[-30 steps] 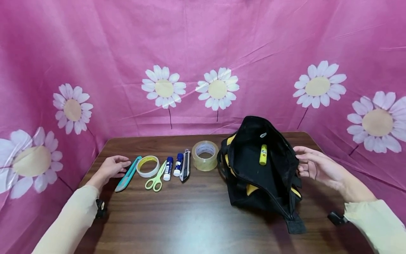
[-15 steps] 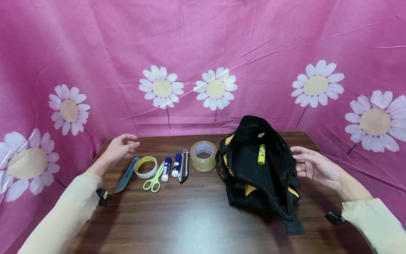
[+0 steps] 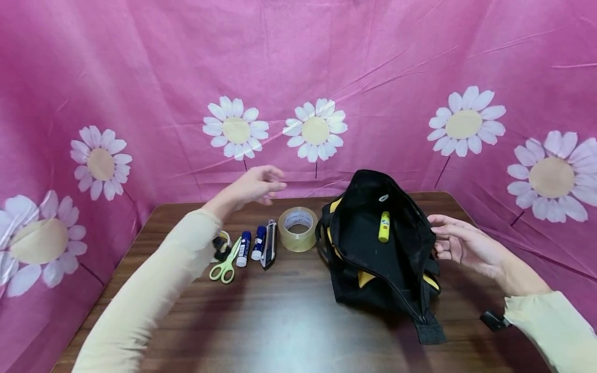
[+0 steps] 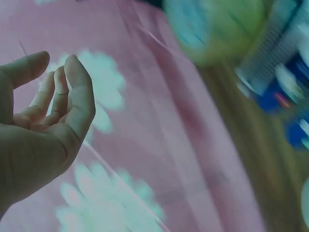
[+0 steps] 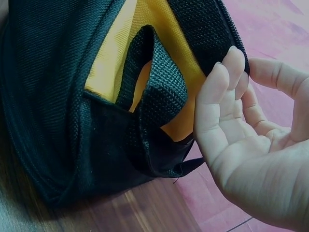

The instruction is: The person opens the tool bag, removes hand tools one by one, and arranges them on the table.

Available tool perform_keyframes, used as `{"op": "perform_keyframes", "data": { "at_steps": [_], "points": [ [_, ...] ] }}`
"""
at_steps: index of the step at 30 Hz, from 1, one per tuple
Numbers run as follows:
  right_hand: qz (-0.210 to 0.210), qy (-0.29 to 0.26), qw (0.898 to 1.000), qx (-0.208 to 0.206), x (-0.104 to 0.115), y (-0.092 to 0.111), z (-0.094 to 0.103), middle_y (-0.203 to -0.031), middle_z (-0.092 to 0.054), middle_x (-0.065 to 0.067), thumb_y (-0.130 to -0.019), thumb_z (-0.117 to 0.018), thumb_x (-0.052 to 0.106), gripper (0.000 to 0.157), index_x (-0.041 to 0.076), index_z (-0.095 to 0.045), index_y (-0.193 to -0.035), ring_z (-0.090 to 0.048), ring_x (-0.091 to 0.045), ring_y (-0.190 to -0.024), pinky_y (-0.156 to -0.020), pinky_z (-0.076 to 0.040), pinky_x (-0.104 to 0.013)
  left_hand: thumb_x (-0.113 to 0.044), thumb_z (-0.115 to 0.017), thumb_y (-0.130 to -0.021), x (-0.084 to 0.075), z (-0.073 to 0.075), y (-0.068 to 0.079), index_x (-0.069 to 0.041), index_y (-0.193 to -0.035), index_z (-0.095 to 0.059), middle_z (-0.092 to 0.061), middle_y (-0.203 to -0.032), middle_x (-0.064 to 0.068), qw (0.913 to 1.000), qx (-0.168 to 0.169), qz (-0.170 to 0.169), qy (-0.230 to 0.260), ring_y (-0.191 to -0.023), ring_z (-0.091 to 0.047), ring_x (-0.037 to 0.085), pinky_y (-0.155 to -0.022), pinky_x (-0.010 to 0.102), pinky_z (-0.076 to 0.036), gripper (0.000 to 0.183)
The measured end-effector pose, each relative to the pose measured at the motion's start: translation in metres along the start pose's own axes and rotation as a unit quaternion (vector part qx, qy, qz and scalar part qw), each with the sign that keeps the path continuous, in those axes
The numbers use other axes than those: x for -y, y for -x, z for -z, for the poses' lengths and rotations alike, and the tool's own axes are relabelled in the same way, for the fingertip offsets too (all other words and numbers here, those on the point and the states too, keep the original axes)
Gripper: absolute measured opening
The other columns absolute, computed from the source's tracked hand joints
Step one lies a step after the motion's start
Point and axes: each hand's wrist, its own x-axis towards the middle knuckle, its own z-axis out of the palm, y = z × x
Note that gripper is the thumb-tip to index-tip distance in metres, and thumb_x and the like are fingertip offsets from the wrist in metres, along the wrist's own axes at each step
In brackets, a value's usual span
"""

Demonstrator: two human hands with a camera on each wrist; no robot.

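Observation:
My left hand (image 3: 254,185) hangs in the air over the back edge of the table, loosely curled and holding nothing; the left wrist view shows a gap between thumb and fingers. Below it to the right stands a roll of clear packing tape (image 3: 298,241). With thumb and fingertips my right hand (image 3: 468,246) pinches the zippered rim of a black and yellow bag (image 3: 361,254). The bag gapes open, and inside it lies a yellow glue stick (image 3: 384,228). In the right wrist view a webbing strap (image 5: 166,92) loops from the bag's side.
Left of the packing tape lie a box cutter (image 3: 269,244), two blue glue sticks (image 3: 244,249) and green scissors (image 3: 226,267). A white tape roll (image 3: 226,237) is mostly hidden by my left wrist. Pink flowered cloth (image 3: 298,62) hangs behind the wooden table (image 3: 289,321).
My left hand has risen from beside the teal cutter and swung right, over the row of items. The left sleeve now hides that cutter. The right hand keeps its pinch on the bag.

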Motion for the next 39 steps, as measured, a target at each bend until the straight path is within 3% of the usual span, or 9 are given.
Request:
{"op": "perform_keyframes", "data": {
  "at_steps": [4, 9, 15, 21, 26, 28, 31, 35, 39],
  "points": [
    [-0.009, 0.008, 1.000, -0.012, 0.001, 0.001, -0.001, -0.116, -0.070, -0.006, -0.109, -0.016, -0.001, 0.051, 0.012, -0.059, -0.132, -0.069, -0.020, -0.092, -0.086, -0.059, -0.036, -0.014, -0.068, -0.099, -0.041, -0.041, -0.017, -0.007, -0.131, -0.058, -0.062, -0.109, 0.012, 0.9975, 0.063, -0.031, 0.004, -0.085, -0.062, 0.028, -0.078, 0.040, -0.061, 0.034],
    [-0.011, 0.014, 1.000, -0.014, 0.000, 0.002, -0.002, -0.115, -0.069, -0.004, -0.109, -0.017, -0.001, 0.050, 0.014, -0.060, -0.131, -0.069, -0.019, -0.091, -0.085, -0.059, -0.035, -0.013, -0.068, -0.099, -0.085, -0.086, -0.035, -0.006, -0.128, -0.057, -0.059, -0.099, 0.007, 0.9898, 0.136, -0.027, 0.035, -0.070, -0.054, 0.018, -0.063, 0.027, -0.055, 0.031],
    [-0.004, 0.010, 1.000, -0.012, 0.002, 0.004, -0.001, -0.115, -0.069, -0.006, -0.109, -0.017, -0.001, 0.049, 0.012, -0.059, -0.132, -0.069, -0.019, -0.091, -0.084, -0.059, -0.035, -0.019, -0.068, -0.100, -0.117, -0.122, -0.056, -0.009, -0.128, -0.060, -0.064, -0.117, 0.001, 0.9881, 0.152, -0.015, 0.022, -0.088, -0.060, 0.018, -0.088, 0.039, -0.058, 0.031],
    [-0.010, 0.001, 1.000, -0.004, 0.001, 0.008, 0.001, -0.116, -0.069, -0.007, -0.110, -0.015, 0.000, 0.051, 0.012, -0.058, -0.133, -0.069, -0.020, -0.092, -0.087, -0.059, -0.036, -0.021, -0.069, -0.099, -0.113, -0.154, -0.081, -0.013, -0.117, -0.068, -0.067, -0.121, 0.000, 0.9873, 0.149, 0.044, 0.032, -0.107, -0.065, 0.021, -0.088, 0.041, -0.057, 0.020],
    [-0.010, -0.003, 1.000, 0.002, 0.000, 0.010, 0.000, -0.117, -0.069, -0.008, -0.110, -0.014, 0.000, 0.050, 0.011, -0.056, -0.134, -0.069, -0.021, -0.093, -0.088, -0.058, -0.036, -0.020, -0.067, -0.100, -0.100, -0.178, -0.099, -0.012, -0.117, -0.072, -0.063, -0.137, 0.008, 0.9796, 0.149, 0.096, 0.095, -0.117, -0.063, 0.023, -0.093, 0.045, -0.056, 0.020],
    [-0.008, -0.006, 1.000, 0.005, -0.001, 0.011, 0.000, -0.118, -0.068, -0.008, -0.110, -0.014, 0.000, 0.050, 0.011, -0.056, -0.135, -0.069, -0.022, -0.093, -0.088, -0.058, -0.036, -0.019, -0.068, -0.099, -0.096, -0.186, -0.104, -0.011, -0.115, -0.073, -0.064, -0.135, 0.010, 0.9769, 0.137, 0.106, 0.124, -0.114, -0.064, 0.024, -0.095, 0.046, -0.055, 0.019],
    [-0.009, -0.008, 1.000, 0.000, -0.003, 0.010, -0.001, -0.117, -0.068, -0.007, -0.110, -0.014, 0.000, 0.051, 0.011, -0.057, -0.134, -0.069, -0.021, -0.093, -0.087, -0.058, -0.035, -0.008, -0.065, -0.099, -0.088, -0.196, -0.111, -0.007, -0.111, -0.074, -0.068, -0.119, 0.009, 0.9733, 0.114, 0.106, 0.168, -0.110, -0.065, 0.027, -0.093, 0.045, -0.057, 0.016],
    [-0.012, 0.005, 1.000, -0.022, -0.003, 0.012, -0.003, -0.114, -0.069, -0.004, -0.110, -0.016, 0.000, 0.050, 0.014, -0.060, -0.131, -0.068, -0.018, -0.090, -0.084, -0.059, -0.033, 0.007, -0.057, -0.096, -0.079, -0.211, -0.117, -0.003, -0.110, -0.075, -0.066, -0.100, 0.007, 0.9705, 0.091, 0.080, 0.208, -0.098, -0.067, 0.028, -0.085, 0.041, -0.060, 0.025],
    [-0.005, 0.026, 0.999, -0.035, 0.002, 0.016, -0.005, -0.113, -0.069, -0.004, -0.110, -0.018, -0.001, 0.049, 0.013, -0.060, -0.130, -0.068, -0.018, -0.088, -0.083, -0.059, -0.033, 0.010, -0.055, -0.092, -0.071, -0.225, -0.121, -0.002, -0.107, -0.076, -0.067, -0.099, 0.006, 0.9734, 0.081, 0.066, 0.204, -0.097, -0.067, 0.029, -0.087, 0.043, -0.060, 0.028]
  ]
}}
